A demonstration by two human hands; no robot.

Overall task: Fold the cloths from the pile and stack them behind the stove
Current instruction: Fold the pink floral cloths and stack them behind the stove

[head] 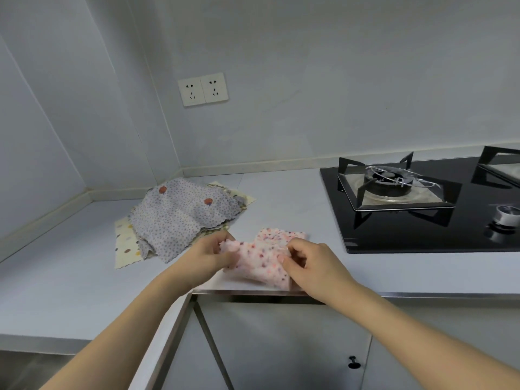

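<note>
1. head view, looking down at a pale grey l-shaped countertop [84, 277]; we see our left hand [206, 256] and right hand [312, 263] both pinching a small pink cloth with red and purple dots [261, 260].
2. grip: the left fingers are curled round the cloth's left end, the right thumb and fingers pinch its right end; the cloth is bunched and partly doubled between them, resting near the counter's front edge.
3. pile: a heap of unfolded cloths [180, 218], topped by a grey dotted one over cream ones, lies just beside the left hand, towards the corner.
4. black glass gas stove with metal pan supports [422, 220]: it sits to the right, near the pink cloth but apart from it. we see no stack behind it yet.
5. risk: we judge that the soft cloth could sag and fold crooked if one pinch loosens, and that its near part could slide off the counter edge, since it lies almost at the lip.
6. risk: carrying it to the back may snag it on the raised pan supports.
7. room: bare counter lies between pile and stove and runs back to the wall [309, 80], giving a free path behind the stove's left side.
</note>
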